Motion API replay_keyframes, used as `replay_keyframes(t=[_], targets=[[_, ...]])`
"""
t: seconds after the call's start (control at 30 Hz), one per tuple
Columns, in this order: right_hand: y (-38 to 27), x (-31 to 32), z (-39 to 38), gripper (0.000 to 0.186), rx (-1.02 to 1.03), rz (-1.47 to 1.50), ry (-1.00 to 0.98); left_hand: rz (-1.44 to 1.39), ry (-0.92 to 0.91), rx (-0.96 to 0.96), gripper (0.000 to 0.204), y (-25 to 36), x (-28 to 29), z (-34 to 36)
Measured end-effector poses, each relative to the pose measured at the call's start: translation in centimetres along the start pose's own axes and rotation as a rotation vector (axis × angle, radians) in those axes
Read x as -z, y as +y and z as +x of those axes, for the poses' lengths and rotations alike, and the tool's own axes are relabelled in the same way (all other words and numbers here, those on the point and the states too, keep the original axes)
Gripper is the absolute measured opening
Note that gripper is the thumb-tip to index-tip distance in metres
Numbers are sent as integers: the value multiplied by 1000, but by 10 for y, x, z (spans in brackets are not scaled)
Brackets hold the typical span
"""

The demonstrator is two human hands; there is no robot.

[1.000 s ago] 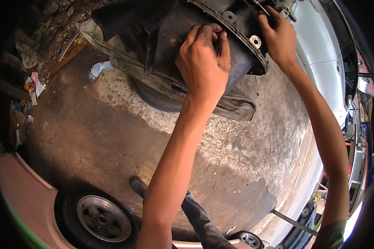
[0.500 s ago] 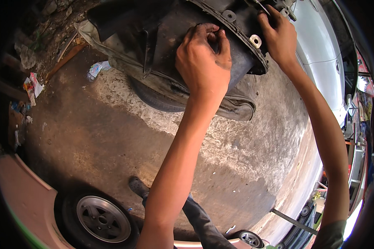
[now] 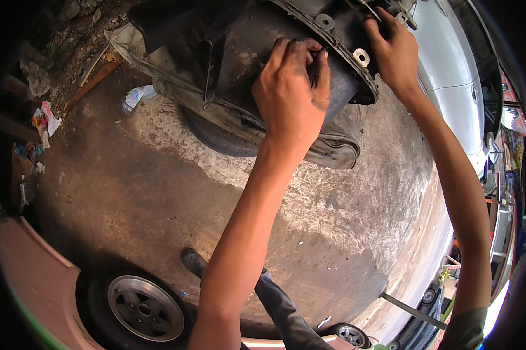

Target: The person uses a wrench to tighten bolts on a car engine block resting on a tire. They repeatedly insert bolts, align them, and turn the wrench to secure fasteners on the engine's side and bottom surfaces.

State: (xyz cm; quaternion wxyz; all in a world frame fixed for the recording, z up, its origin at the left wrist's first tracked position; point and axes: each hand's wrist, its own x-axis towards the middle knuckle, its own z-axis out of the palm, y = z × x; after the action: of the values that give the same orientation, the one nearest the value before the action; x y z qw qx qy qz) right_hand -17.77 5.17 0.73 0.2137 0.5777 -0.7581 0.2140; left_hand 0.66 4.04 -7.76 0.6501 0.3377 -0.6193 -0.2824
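Note:
Dark, dirty vehicle bodywork (image 3: 248,55) fills the top of the view, with a ragged flange (image 3: 333,44) along its right side. My left hand (image 3: 295,90) is over this bodywork, its blackened fingers curled in toward the thumb. Whatever the fingertips may pinch is hidden. Beside the flange are a grey washer-like ring (image 3: 325,22) and a paler metal tab with a hole (image 3: 361,57). My right hand (image 3: 396,58) is just past them, fingers closed around a thin metal rod (image 3: 368,8) at the top edge. The rod's far end is out of sight.
A dirty folded grey cover (image 3: 339,153) hangs below the bodywork, above a tyre (image 3: 222,139). A silver car (image 3: 453,64) stands close on the right. Behind, a pink vehicle panel (image 3: 32,256) and a wheel (image 3: 145,308) are near my foot (image 3: 193,261). Litter (image 3: 137,98) lies at left.
My left hand has shifted slightly to the right, and its fingers have curled and turned a little. My right hand stays in nearly the same place with the thin metal rod.

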Motion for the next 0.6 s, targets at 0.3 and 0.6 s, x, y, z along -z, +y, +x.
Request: replay_keyframes(t=[0.3,0.6], targets=[[-23,14,-4,45,-99,87,-28,-225,-71,126,12,11,6,-7],[-30,14,-3,44,-86,89,5,-338,-64,128,11,10,4,-1]])
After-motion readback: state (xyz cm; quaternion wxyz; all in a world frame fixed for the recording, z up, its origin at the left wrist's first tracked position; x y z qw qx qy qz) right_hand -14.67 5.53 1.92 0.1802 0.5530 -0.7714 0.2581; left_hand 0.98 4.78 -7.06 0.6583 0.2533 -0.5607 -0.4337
